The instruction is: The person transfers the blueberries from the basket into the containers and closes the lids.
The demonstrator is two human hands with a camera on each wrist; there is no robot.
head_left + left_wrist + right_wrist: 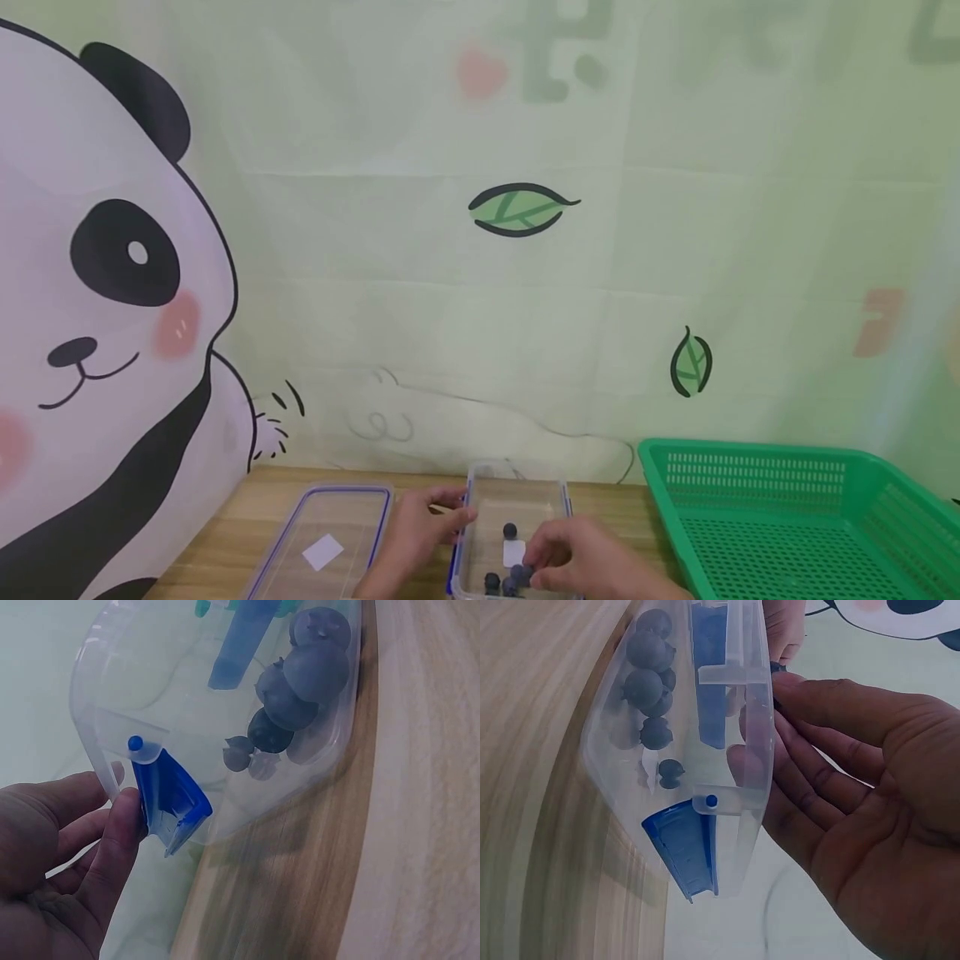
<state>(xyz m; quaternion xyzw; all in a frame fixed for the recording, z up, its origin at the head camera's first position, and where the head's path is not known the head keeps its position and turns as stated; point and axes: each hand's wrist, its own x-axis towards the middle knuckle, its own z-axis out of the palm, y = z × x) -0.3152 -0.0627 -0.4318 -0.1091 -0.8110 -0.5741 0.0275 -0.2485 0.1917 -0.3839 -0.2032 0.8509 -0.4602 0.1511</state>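
Note:
A clear plastic food container (514, 492) with blue side clips stands on the wooden table, several blueberries (316, 671) lying on its bottom. My left hand (416, 527) pinches the container's left rim between thumb and fingers, beside a hanging blue clip (171, 796). Over the container's right side, my right hand (581, 560) reaches in with its fingertips. In the right wrist view a dark blueberry (778, 667) shows between its thumb and fingers, partly hidden. One blueberry (510, 531) sits apart from the others, close to a white label (513, 553).
Left of the container lies a clear lid (347, 490) with a blue seal and a white label. A green plastic basket (757, 450) stands at the right. Behind the wooden table (217, 533) hangs a cloth printed with a panda (150, 250) and leaves.

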